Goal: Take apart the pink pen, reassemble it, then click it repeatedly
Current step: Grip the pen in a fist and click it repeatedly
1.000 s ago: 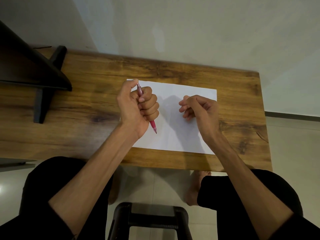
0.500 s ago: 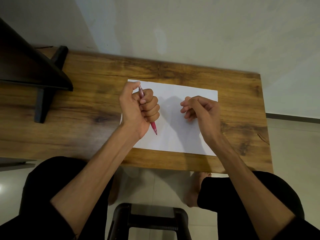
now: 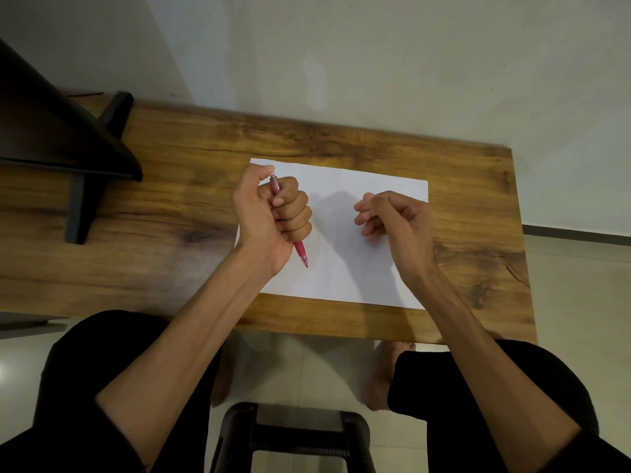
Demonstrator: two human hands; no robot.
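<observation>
Over the worktop (image 3: 170,213), my left hand (image 3: 269,213) fist hides most of the pink pen (image 3: 300,249) (unmoved); right hand (image 3: 392,216) hangs loosely curled, holding nothing.

Pink pen (image 3: 300,249), white paper (image 3: 345,268), brown wood-grain table (image 3: 170,216), seemingly black stand (image 3: 82,213)

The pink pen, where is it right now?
The pink pen is in the left hand, gripped in its fist over the left part of the white paper, tip pointing toward the person.

A wooden table (image 3: 375,145) carries a white paper sheet (image 3: 345,268) and a black stand (image 3: 82,213).
</observation>
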